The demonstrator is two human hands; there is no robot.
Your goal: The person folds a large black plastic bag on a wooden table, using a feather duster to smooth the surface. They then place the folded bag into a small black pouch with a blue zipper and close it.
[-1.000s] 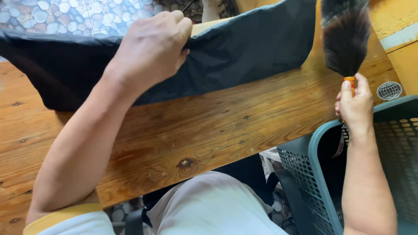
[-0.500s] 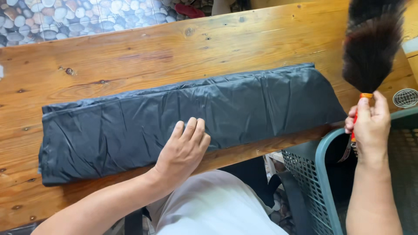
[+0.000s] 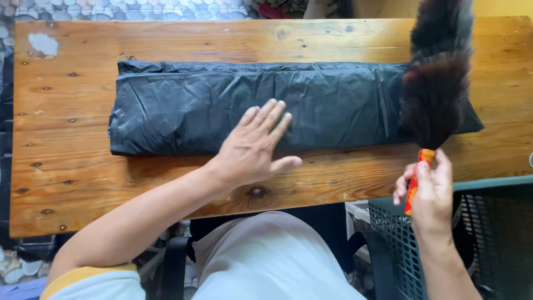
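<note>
The folded black sheet (image 3: pixel 277 108) lies lengthwise across the middle of my wooden table (image 3: pixel 78 183). Its long near edge runs parallel to the table's near edge, with a band of bare wood between them. More bare wood shows to the left of the sheet and along the far side. On the right, the sheet's end sits under the dark feathers of the duster (image 3: pixel 436 91), so I can't quite tell where that corner stops.

My left hand (image 3: pixel 252 147) is laid flat, palm down, fingers spread and straight. The fingers rest on the sheet's near edge and the heel of the palm on the wood just in front, thumb pointing right. It grips nothing.

My right hand (image 3: pixel 430 191) is off the table's near edge, above the green mesh basket (image 3: pixel 400 233) beside my knees. Its fingers are curled tight round the duster's orange handle, holding the duster upright so the feathers hang over the right end of the sheet.
</note>
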